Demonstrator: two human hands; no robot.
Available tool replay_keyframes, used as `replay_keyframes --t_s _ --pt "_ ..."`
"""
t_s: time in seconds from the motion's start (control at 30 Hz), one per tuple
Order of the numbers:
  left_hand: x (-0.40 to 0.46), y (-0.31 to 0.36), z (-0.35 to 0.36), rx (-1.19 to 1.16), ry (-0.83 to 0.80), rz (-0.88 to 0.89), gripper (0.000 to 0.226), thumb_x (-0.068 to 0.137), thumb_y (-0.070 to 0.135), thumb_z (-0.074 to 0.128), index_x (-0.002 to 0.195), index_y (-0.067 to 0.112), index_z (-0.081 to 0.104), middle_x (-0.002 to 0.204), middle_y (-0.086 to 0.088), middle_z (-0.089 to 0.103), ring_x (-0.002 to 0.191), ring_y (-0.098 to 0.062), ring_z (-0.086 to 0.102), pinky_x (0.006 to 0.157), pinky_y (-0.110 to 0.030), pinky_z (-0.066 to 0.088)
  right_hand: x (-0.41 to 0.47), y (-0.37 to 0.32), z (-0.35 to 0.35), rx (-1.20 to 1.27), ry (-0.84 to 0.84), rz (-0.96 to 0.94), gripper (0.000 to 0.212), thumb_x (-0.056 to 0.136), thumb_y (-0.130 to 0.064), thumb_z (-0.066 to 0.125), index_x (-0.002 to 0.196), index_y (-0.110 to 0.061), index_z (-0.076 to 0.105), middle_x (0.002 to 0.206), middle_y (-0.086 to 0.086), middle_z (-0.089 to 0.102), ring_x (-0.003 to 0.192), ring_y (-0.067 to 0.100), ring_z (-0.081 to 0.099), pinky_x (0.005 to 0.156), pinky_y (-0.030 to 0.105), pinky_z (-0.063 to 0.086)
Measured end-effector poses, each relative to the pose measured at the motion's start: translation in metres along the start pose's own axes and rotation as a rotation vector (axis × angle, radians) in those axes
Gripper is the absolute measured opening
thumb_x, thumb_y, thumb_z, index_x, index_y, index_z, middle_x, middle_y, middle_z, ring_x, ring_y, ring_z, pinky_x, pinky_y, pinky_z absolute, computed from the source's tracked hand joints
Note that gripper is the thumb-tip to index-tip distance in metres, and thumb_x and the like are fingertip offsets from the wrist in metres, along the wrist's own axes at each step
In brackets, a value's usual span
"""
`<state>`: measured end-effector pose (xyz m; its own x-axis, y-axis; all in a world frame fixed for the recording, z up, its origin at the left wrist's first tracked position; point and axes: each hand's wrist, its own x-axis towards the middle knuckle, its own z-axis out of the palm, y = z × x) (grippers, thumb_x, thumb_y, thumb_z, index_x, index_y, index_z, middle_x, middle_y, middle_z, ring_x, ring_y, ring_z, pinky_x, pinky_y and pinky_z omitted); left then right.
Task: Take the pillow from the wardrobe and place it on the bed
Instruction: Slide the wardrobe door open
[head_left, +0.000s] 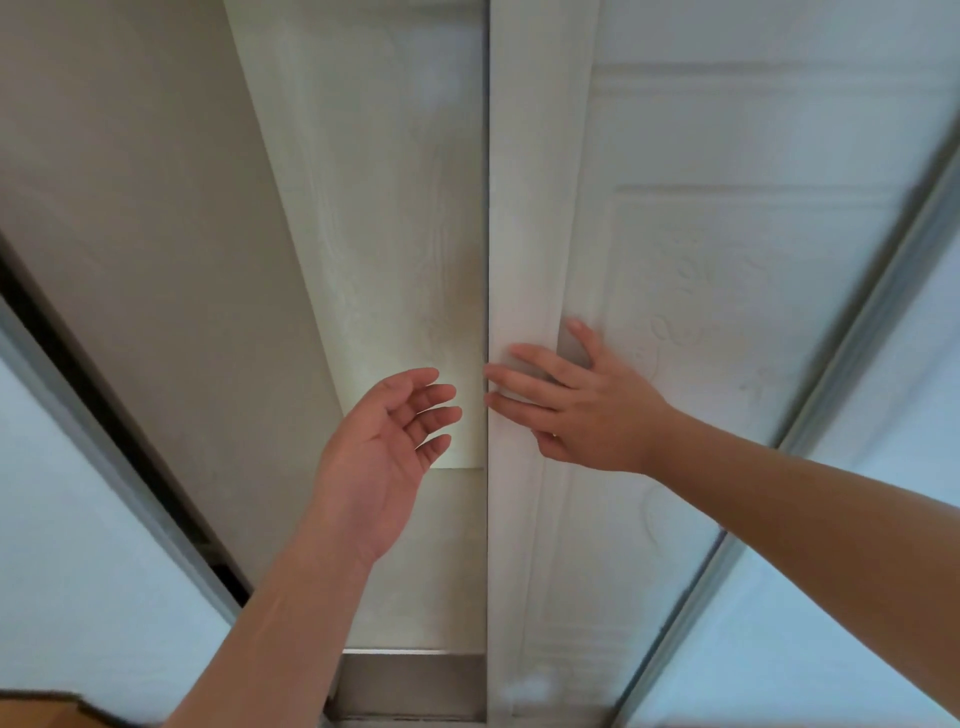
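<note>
Now | right hand (587, 410) flat (fingers spread) on wardrobe door (675, 291) | left hand (384, 457) open, apart.

In front of me stands a plain beige panel (156, 218) on the left, and beside it a cream surface with faint wood grain (384, 197). Pale, frosted bluish panes fill the lower left (67, 545) and the right edge (852, 587), each bordered by a grey metal frame (852, 332). A dark strip (104, 415) runs along the left frame. Soft, even daylight falls over everything, and a bit of orange-brown floor (36, 714) shows at the bottom left corner.
</note>
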<state>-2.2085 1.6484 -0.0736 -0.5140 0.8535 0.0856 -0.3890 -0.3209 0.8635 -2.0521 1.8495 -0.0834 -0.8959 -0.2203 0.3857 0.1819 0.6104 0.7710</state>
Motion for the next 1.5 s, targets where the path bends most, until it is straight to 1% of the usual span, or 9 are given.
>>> replay_keyframes --t_s 0.17,0.33,0.43,0.57,0.83,1.1,1.17,1.33,1.5 --pt "-0.005 -0.007 0.011 0.008 -0.015 -0.019 0.025 0.092 0.026 0.049 0.096 0.018 0.072 0.095 -0.004 0.073 0.084 -0.017 0.068 0.069 -0.03 0.05 -0.025 0.009 -0.003 -0.086 -0.029 0.01 0.051 0.098 -0.043 0.042 0.145 -0.023 0.039 0.156 0.001 0.033 0.141 0.03 0.031 0.111 0.065 0.009" --pt "-0.01 -0.011 0.019 0.0 -0.044 -0.04 0.025 0.092 0.025 0.049 0.099 0.016 0.071 0.095 -0.004 0.072 0.084 -0.017 0.068 0.068 -0.029 0.051 -0.048 0.014 -0.011 -0.152 -0.063 0.027 0.048 0.097 -0.039 0.042 0.142 -0.021 0.042 0.153 0.003 0.039 0.139 0.033 0.036 0.11 0.065 0.013" --pt "-0.011 -0.014 0.025 -0.01 -0.063 -0.051 0.025 0.089 0.026 0.051 0.102 0.014 0.069 0.095 -0.005 0.072 0.084 -0.017 0.068 0.069 -0.029 0.051 -0.052 0.014 -0.02 -0.166 -0.094 0.081 0.051 0.095 -0.037 0.048 0.143 -0.02 0.041 0.154 0.006 0.036 0.143 0.032 0.028 0.112 0.064 0.011" --pt "-0.013 -0.025 0.039 -0.016 -0.079 -0.09 0.025 0.088 0.025 0.051 0.101 0.014 0.069 0.094 -0.005 0.072 0.082 -0.017 0.068 0.07 -0.031 0.048 -0.051 0.026 -0.029 -0.148 -0.151 0.121 0.051 0.096 -0.04 0.045 0.141 -0.016 0.041 0.157 0.01 0.03 0.147 0.031 0.014 0.113 0.063 0.0" --pt "-0.015 -0.035 0.057 -0.018 -0.132 -0.135 0.028 0.079 0.03 0.058 0.097 0.015 0.072 0.093 -0.006 0.073 0.083 -0.018 0.068 0.069 -0.031 0.05 -0.078 0.037 -0.028 -0.127 -0.199 0.163 0.05 0.095 -0.042 0.046 0.136 -0.015 0.045 0.152 0.01 0.035 0.147 0.03 0.013 0.113 0.067 0.004" --pt "-0.015 -0.043 0.068 -0.014 -0.153 -0.16 0.029 0.079 0.03 0.058 0.099 0.014 0.071 0.094 -0.006 0.073 0.083 -0.018 0.069 0.069 -0.03 0.049 -0.107 0.046 -0.033 -0.15 -0.212 0.203 0.049 0.096 -0.041 0.04 0.137 -0.015 0.046 0.151 0.011 0.038 0.147 0.029 0.014 0.114 0.065 0.004" --pt "-0.014 -0.047 0.071 -0.018 -0.164 -0.164 0.026 0.083 0.027 0.056 0.099 0.014 0.07 0.094 -0.007 0.073 0.083 -0.018 0.068 0.07 -0.031 0.049 -0.112 0.045 -0.036 -0.159 -0.221 0.225 0.048 0.096 -0.04 0.04 0.136 -0.014 0.047 0.15 0.011 0.04 0.147 0.03 0.016 0.114 0.065 0.006" --pt "-0.016 -0.054 0.086 -0.031 -0.213 -0.18 0.028 0.077 0.03 0.059 0.095 0.016 0.074 0.094 -0.007 0.073 0.083 -0.018 0.068 0.071 -0.032 0.048 -0.122 0.045 -0.048 -0.197 -0.299 0.269 0.048 0.096 -0.039 0.04 0.134 -0.012 0.048 0.15 0.013 0.039 0.145 0.031 0.02 0.113 0.065 0.011" --pt "-0.019 -0.057 0.095 -0.033 -0.236 -0.201 0.027 0.074 0.03 0.062 0.092 0.017 0.076 0.092 -0.007 0.073 0.081 -0.017 0.068 0.072 -0.033 0.045 -0.135 0.05 -0.058 -0.221 -0.378 0.284 0.05 0.095 -0.04 0.041 0.136 -0.011 0.047 0.151 0.014 0.038 0.145 0.032 0.019 0.113 0.066 0.009"
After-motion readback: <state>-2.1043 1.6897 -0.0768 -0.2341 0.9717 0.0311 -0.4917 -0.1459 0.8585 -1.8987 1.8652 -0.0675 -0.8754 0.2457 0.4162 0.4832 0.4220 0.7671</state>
